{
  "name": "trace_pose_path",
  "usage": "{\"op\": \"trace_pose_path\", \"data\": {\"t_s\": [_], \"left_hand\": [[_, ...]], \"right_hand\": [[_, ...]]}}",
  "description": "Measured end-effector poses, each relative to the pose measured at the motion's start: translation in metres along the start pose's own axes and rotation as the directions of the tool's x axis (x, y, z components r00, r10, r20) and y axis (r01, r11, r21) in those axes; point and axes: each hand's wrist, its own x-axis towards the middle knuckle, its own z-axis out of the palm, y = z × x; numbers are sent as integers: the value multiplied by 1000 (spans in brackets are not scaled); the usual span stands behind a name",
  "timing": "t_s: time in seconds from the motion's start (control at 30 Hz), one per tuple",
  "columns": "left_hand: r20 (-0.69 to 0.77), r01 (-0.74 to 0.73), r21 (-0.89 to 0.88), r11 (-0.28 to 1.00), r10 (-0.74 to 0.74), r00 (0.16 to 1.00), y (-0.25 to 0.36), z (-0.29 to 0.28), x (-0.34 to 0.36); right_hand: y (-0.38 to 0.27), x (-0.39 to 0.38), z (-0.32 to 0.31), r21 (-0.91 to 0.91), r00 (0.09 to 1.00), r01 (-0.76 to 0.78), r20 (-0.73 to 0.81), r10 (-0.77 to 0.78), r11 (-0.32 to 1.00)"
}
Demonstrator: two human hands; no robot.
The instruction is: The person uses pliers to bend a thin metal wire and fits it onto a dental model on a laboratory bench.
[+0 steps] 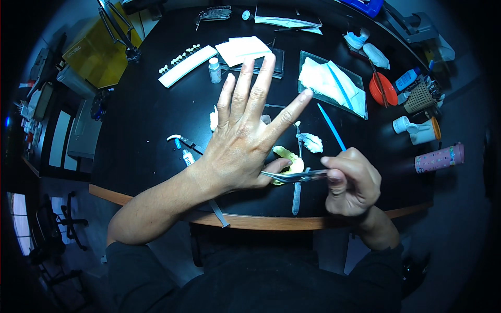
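My left hand [242,130] is stretched over the middle of the desk, palm down, with its fingers spread wide. Its thumb lies by a yellow dental cast [284,153], partly hidden by that hand and a slim shiny metal instrument [300,176]. Closed around the instrument's right end is my right hand [354,181]; the tip reaches across to the left thumb. Whether it is tweezers or scissors, I cannot tell. Under it lies a metal spatula [296,199], pointing away from me. Crumpled white tissue [311,142] sits right of the cast.
A blue stick [332,126] lies beyond my right hand. Farther back are a glass slab [360,78] with white paper, a small bottle [214,71] and a white tooth-shade strip [187,67]. Rightward stand a red bowl [389,89] and a pink tumbler [439,158].
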Motion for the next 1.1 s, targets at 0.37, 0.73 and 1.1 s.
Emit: {"op": "trace_pose_path", "data": {"t_s": [0.37,0.73,1.1], "left_hand": [[-44,-29,104,994,33,998,5,7,-2],[5,31,88,996,-31,999,3,2,-3],[8,22,-58,998,-21,1000,-2,3,-4]], "right_hand": [[7,8,-5,-89,985,-110,122,120,990],[14,7,-7,-154,982,-173,48,182,973],[17,4,-8,-92,985,-150,-97,141,984]]}}
